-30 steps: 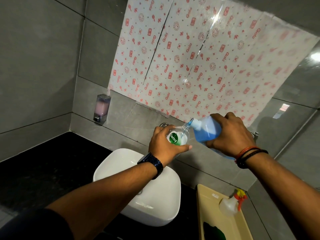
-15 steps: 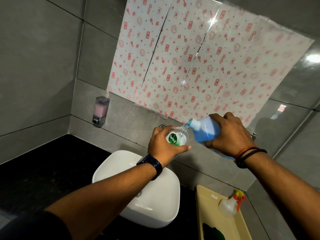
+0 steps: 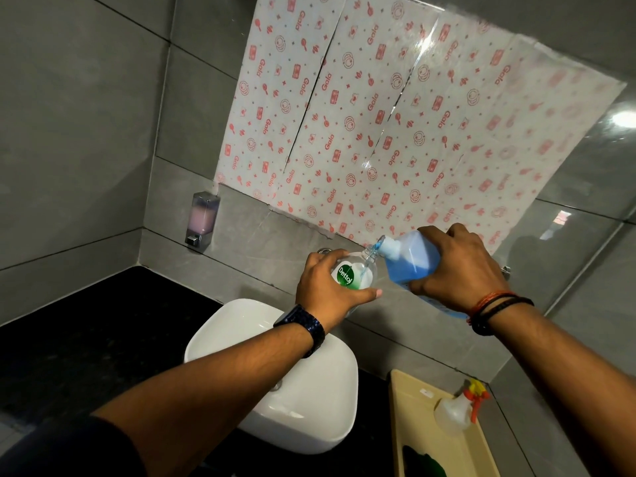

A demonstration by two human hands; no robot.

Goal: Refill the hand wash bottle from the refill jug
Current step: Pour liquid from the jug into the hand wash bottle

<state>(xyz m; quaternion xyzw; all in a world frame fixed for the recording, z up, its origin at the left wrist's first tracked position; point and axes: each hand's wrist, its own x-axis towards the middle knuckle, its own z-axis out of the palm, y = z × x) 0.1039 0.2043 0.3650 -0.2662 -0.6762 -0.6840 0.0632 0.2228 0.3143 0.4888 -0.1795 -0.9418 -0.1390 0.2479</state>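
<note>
A clear hand wash bottle (image 3: 356, 274) with a green Dettol label is held in the air above the white basin, gripped by my left hand (image 3: 327, 287). Its open neck points up and right. My right hand (image 3: 457, 270) grips the refill jug (image 3: 411, 259), which holds blue liquid and is tipped to the left. The jug's spout touches the bottle's neck, and a thin blue stream runs into the bottle. A little liquid shows inside the bottle.
A white basin (image 3: 241, 325) sits on a black counter (image 3: 86, 339) below my hands. A beige tray (image 3: 413, 425) at the right holds a spray bottle (image 3: 454, 411) and something green. A wall soap dispenser (image 3: 203, 218) hangs at the left. Patterned paper (image 3: 378, 115) covers the wall.
Both hands keep the same pouring pose with bottle and jug. The view has shifted slightly; the hands hardly move.
</note>
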